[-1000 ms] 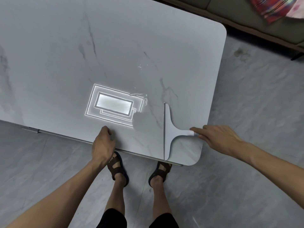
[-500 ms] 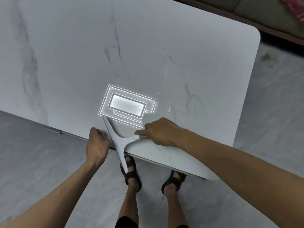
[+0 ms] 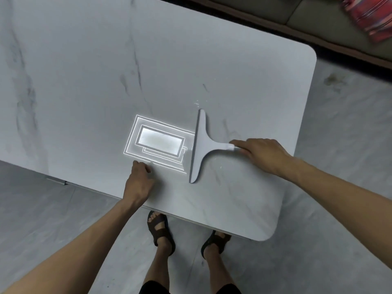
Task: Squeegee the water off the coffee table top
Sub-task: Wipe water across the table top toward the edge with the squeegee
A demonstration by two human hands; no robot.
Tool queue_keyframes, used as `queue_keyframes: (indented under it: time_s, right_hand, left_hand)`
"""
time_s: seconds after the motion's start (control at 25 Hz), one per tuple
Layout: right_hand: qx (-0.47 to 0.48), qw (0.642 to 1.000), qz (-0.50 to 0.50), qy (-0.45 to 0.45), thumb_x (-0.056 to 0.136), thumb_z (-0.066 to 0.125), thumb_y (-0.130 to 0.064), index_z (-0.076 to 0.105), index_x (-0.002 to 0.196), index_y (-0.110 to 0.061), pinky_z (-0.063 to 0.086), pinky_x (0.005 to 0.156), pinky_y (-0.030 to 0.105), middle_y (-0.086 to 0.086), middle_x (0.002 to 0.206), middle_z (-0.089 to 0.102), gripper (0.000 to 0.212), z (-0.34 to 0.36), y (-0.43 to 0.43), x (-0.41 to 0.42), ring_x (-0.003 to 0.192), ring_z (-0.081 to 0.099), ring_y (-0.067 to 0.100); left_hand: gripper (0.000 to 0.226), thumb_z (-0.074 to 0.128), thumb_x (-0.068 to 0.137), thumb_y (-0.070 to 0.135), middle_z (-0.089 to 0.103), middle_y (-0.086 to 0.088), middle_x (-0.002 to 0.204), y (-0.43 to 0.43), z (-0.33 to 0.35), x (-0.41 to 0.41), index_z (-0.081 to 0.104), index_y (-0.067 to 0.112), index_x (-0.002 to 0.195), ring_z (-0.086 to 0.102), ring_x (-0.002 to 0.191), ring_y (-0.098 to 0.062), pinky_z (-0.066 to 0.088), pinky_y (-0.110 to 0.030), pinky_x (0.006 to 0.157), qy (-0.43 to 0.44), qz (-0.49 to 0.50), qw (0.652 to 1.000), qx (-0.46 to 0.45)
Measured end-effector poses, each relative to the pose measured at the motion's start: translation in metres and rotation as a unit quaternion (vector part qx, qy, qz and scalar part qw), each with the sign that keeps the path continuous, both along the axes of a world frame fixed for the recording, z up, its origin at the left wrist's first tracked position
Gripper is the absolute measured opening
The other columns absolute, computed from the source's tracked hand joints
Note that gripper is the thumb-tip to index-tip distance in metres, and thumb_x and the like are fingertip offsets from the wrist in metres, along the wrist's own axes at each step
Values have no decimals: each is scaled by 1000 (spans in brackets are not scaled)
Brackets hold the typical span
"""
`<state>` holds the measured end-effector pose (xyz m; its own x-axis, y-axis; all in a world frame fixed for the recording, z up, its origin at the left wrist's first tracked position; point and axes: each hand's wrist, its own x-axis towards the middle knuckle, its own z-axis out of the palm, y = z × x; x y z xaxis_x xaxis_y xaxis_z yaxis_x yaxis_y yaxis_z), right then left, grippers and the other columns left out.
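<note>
Sofa (image 3: 318,15) and striped cloth (image 3: 369,18) lie beyond coffee table (image 3: 84,71).

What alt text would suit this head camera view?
A person's right hand holds a white squeegee flat on a grey marble-look coffee table, while the left hand rests near the table's front edge. Sandalled feet show below.

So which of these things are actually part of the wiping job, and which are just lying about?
Part of the job:
squeegee, gripped by the right hand
coffee table top
water droplets
left hand, resting on the table

Just lying about:
sofa
red striped cloth
</note>
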<state>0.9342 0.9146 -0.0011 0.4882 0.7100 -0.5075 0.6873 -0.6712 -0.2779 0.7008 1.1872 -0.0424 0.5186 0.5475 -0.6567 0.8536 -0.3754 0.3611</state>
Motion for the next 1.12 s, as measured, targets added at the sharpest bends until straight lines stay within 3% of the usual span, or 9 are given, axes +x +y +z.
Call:
queue_keyframes:
  time_s: [0.16, 0.4, 0.52, 0.6, 0.8, 0.88, 0.96, 1.0, 1.12]
  right_hand:
    - [-26, 999, -24, -29, 101, 20, -47, 37, 126, -53, 52, 71, 39, -4, 85, 60, 31, 14, -59, 12, 80, 62, 24]
    - [5, 995, -90, -37, 101, 23, -50, 41, 131, -46, 44, 62, 31, -7, 97, 67, 35, 41, -65, 29, 83, 65, 22]
    - [64, 978, -197, -1, 100, 26, -51, 43, 125, -38, 40, 61, 32, 1, 91, 63, 33, 52, -11, 79, 75, 60, 27]
    - [90, 964, -250, 15, 100, 31, -43, 40, 126, -32, 36, 58, 32, 6, 93, 61, 29, 51, 35, 125, 72, 53, 27]
    - [102, 931, -349, 12, 97, 31, -18, 33, 138, -24, 40, 61, 35, 18, 106, 54, 42, 31, 151, 213, 83, 50, 34]
    - [90, 932, -350, 9, 97, 30, -15, 34, 138, -21, 41, 67, 37, 19, 110, 54, 42, 24, 174, 219, 89, 51, 37]
    - [76, 946, -316, 7, 98, 32, -13, 34, 140, -19, 41, 73, 37, 19, 115, 58, 42, 17, 176, 205, 100, 53, 40]
    - [75, 952, -298, 7, 99, 33, -14, 31, 145, -21, 41, 76, 36, 18, 115, 60, 46, 13, 170, 192, 102, 55, 40]
    - [93, 963, -253, 25, 102, 37, -19, 23, 151, -26, 44, 74, 35, 15, 102, 65, 52, 10, 133, 143, 90, 60, 35]
  left_hand:
    - [6, 48, 93, 15, 57, -7, 91, -32, 13, 38, 45, 15, 88, 55, 71, -21, 40, -31, 57, -11, -44, 999, -16]
    - [34, 45, 95, 39, 65, -7, 79, -46, 27, 80, 56, 10, 82, 61, 74, -27, 48, -37, 68, -41, 8, 999, 7]
    - [25, 49, 93, 27, 64, -15, 88, -28, 22, 111, 54, 4, 86, 55, 71, -24, 41, -34, 64, -65, 17, 997, 32]
    - [12, 57, 90, 13, 59, -16, 106, -12, 19, 135, 55, 3, 96, 54, 85, -27, 39, -30, 71, -97, -41, 994, 40]
    - [23, 60, 84, 3, 48, -14, 122, 27, 0, 182, 57, 7, 106, 52, 104, -33, 42, -34, 84, -125, -164, 976, 75]
    - [41, 22, 88, -10, 49, -17, 111, 35, -6, 192, 58, 4, 104, 49, 99, -35, 40, -43, 91, -111, -294, 940, 132]
    - [88, -21, 61, -12, 48, -14, 100, 39, -5, 198, 56, 1, 101, 46, 96, -35, 33, -55, 97, -30, -472, 864, 175]
    - [89, -21, 58, -13, 48, -14, 99, 40, -9, 200, 55, -2, 103, 46, 98, -39, 31, -59, 99, -3, -509, 839, 192]
    - [50, 18, 80, -18, 46, -20, 108, 38, -11, 196, 49, -11, 118, 42, 110, -55, 18, -67, 107, 46, -544, 806, 227]
